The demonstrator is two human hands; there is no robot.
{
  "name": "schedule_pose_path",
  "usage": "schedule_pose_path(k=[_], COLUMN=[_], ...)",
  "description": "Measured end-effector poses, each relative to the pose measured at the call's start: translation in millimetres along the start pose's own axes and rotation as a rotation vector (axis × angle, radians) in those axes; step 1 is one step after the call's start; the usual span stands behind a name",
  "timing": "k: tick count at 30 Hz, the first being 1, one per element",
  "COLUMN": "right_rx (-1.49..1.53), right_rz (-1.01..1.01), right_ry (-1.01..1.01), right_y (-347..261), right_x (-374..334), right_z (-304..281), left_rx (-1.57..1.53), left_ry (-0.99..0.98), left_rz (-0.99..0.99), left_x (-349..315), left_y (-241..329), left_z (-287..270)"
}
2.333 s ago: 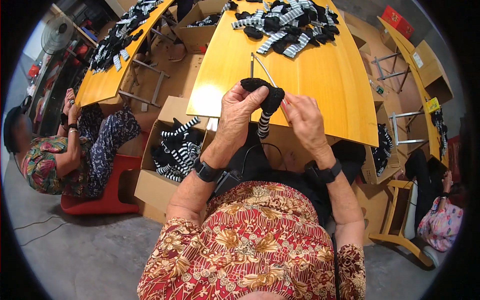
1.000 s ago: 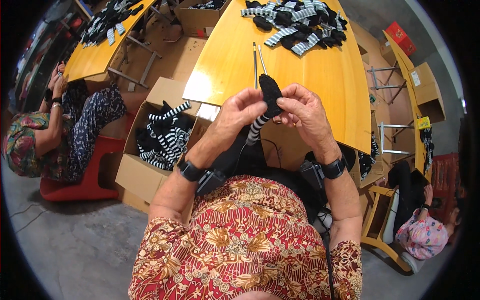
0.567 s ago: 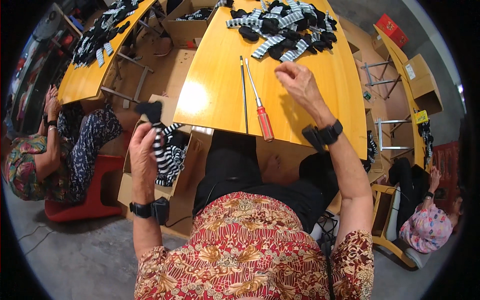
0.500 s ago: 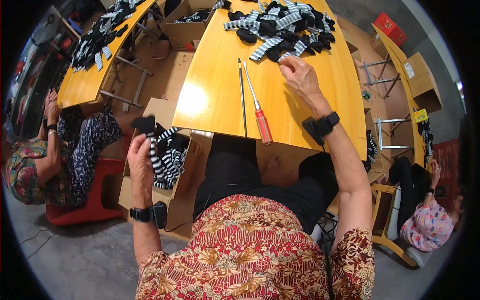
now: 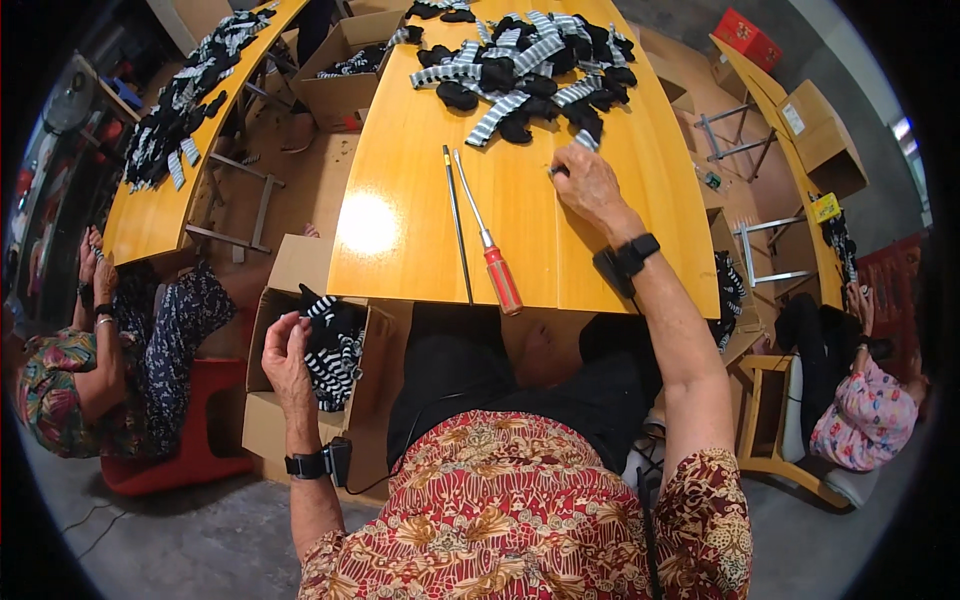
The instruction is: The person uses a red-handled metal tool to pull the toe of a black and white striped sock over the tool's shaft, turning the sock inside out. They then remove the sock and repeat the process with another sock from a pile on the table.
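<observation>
My left hand [image 5: 289, 362] is above the edge of an open cardboard box [image 5: 262, 350], its fingers loosely bent, parted and empty. Black-and-white striped socks [image 5: 335, 365] lie heaped inside that box, beside the fingers. Over the yellow tabletop, my right hand [image 5: 592, 185] is closed on a black sock with a grey striped end [image 5: 585, 138], at the near side of a sock pile [image 5: 530, 75]. The fingertips are partly hidden by the hand itself. To its left lie a screwdriver with a red handle [image 5: 503, 280] and a thin black rod [image 5: 457, 225], side by side.
The wooden table [image 5: 400, 250] ends just in front of my lap. Another sock-covered table [image 5: 140, 225] stands at left, where a person [image 5: 75, 380] sits on a red chair. At right, a second person [image 5: 865, 420] sits near a side table with a cardboard box [image 5: 822, 135].
The striped sock has left my left hand, whose fingers have loosened over the box. My right hand has moved slightly toward me, drawing a sock from the pile. The whole view has shifted.
</observation>
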State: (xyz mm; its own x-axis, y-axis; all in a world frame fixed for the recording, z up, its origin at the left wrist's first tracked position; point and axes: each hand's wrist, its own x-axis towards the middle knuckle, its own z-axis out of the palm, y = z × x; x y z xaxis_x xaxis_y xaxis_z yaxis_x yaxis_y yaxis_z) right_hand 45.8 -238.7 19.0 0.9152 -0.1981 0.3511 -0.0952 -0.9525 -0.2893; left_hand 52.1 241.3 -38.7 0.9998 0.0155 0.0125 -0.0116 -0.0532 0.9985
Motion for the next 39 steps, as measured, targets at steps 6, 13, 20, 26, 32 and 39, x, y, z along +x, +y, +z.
schedule_pose_path(k=[6,13,20,26,32,39], right_rx=[0.355,0.968,0.763,0.230,0.265,0.360], right_rz=[0.157,0.511,0.150,-0.149,-0.088,0.004], right_ry=[0.033,0.310,0.706,0.203,0.241,0.333], right_y=[-16.6,-25.3,-39.1,-64.5,-80.5,-106.8], right_x=[-76.2,-121.3,-109.7,-162.1,-183.7,-191.5], right_z=[-28.7,-40.3,-96.7,-62.1,-62.1,-72.9], left_rx=[-0.130,-0.246,-0.258,-0.205,-0.210,-0.249], left_ry=[-0.245,-0.603,-0.736,-0.889,-0.969,-0.917], left_rz=[0.071,-0.066,-0.059,-0.138,-0.167,-0.067], left_x=[-31.2,-78.8,-83.1,-89.1,-89.8,-91.9], left_y=[64.4,91.2,95.8,93.2,79.9,71.1], left_z=[62.9,133.0,155.2,173.6,187.9,225.4])
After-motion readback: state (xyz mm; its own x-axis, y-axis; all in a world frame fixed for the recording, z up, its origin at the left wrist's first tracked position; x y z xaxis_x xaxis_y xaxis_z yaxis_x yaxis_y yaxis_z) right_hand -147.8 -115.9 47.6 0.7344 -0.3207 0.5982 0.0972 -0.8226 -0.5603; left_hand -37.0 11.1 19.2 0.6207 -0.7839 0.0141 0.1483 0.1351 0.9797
